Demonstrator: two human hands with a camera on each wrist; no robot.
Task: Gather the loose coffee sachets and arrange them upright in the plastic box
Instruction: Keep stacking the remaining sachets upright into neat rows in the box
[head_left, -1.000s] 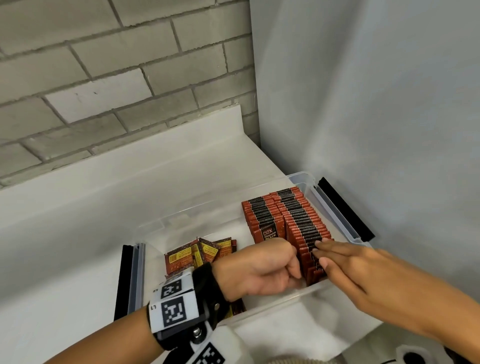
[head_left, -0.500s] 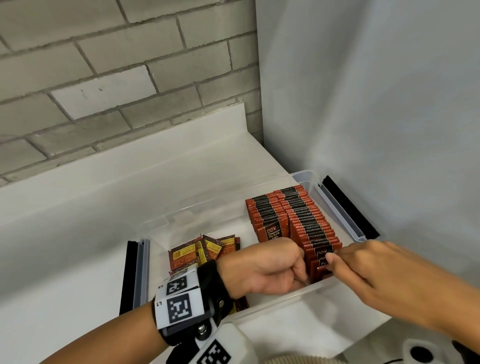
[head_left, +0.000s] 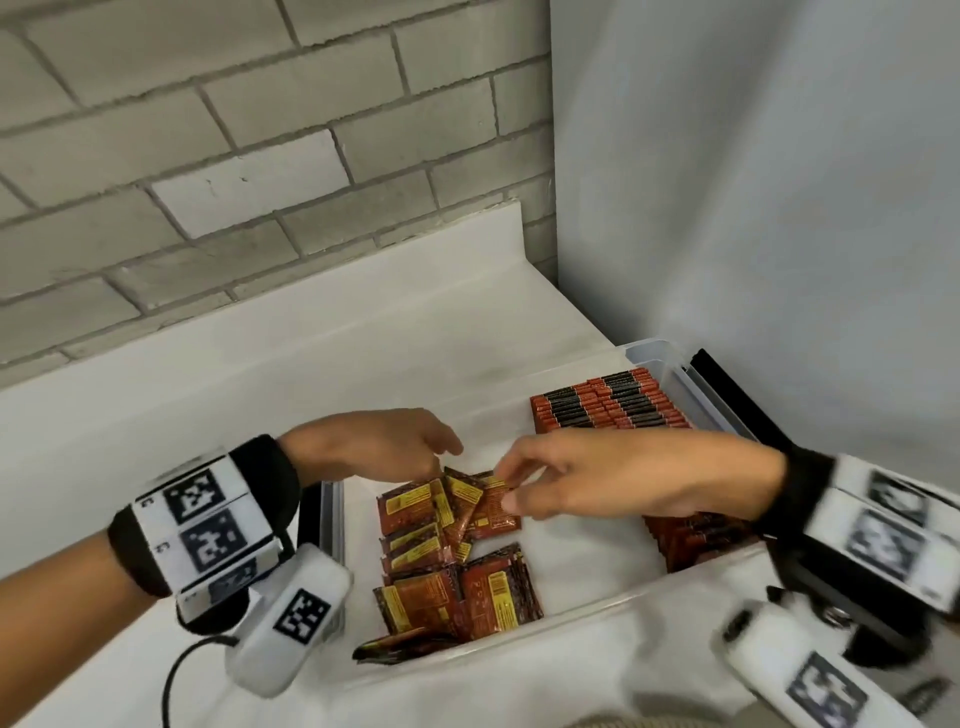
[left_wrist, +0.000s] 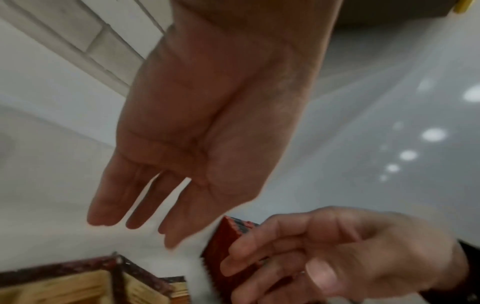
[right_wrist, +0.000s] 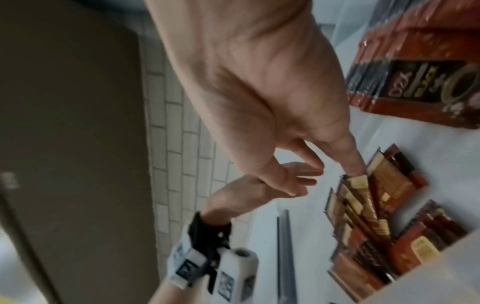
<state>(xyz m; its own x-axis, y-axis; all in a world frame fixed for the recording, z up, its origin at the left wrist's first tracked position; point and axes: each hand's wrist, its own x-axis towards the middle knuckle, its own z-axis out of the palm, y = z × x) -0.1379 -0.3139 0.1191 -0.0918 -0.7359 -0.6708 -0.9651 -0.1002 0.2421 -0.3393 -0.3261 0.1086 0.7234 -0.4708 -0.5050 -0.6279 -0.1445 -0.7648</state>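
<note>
A clear plastic box (head_left: 644, 358) holds upright rows of red-and-black coffee sachets (head_left: 608, 410) along its right side. Several loose sachets (head_left: 415, 512) lie flat and overlapping in a pile on its left floor. My right hand (head_left: 504, 488) reaches across to that pile. Its index fingertip (right_wrist: 353, 168) touches the top edge of the uppermost loose sachet (right_wrist: 358, 182), and the thumb stays apart from it. My left hand (head_left: 441, 447) hovers over the pile's far side with straight, empty fingers (left_wrist: 109, 205). My right forearm hides the near end of the upright rows.
Black latch clips sit at the box's right end (head_left: 737, 395) and left end (head_left: 309, 519). The box stands on a white counter (head_left: 363, 338) in a corner, with a brick wall (head_left: 208, 156) behind and a grey panel (head_left: 753, 208) on the right.
Both hands left the near end of the upright rows and moved left to the loose pile. My left fist uncurled into straight fingers. The head view now sits closer to the box.
</note>
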